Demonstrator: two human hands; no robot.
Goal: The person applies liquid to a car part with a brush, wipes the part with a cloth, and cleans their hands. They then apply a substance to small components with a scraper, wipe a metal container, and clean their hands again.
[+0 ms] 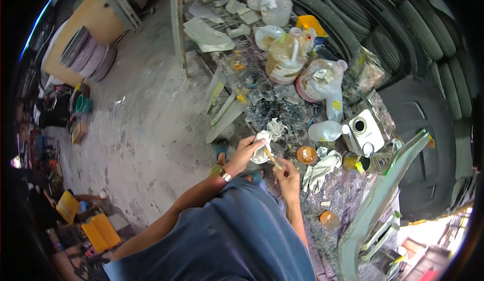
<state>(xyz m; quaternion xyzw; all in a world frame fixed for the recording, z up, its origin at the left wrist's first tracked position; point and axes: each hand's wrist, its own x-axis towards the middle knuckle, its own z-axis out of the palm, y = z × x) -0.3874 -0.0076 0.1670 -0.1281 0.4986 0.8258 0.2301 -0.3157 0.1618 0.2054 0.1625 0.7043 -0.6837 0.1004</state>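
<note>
My left hand (243, 153) is closed around a white, cup-like piece (260, 151) that looks soft or crumpled at its rim. My right hand (288, 178) pinches a slim tan stick-like tool (273, 159), perhaps a brush handle. Its far end reaches the white piece, and that tip is hidden there. Just beyond my left hand lies a crumpled white cloth or paper (276, 128) on the stained workbench (297, 200). To the right of my right hand rests a pair of white work gloves (321, 171), beside a round amber container (306, 155).
Large plastic jugs (286, 59) stand along the bench's far side, near a white device with a round black opening (359, 125). A long grey panel (373, 205) leans at the right. Seats and tyre-like black parts are piled behind. Concrete floor (146, 109) lies left.
</note>
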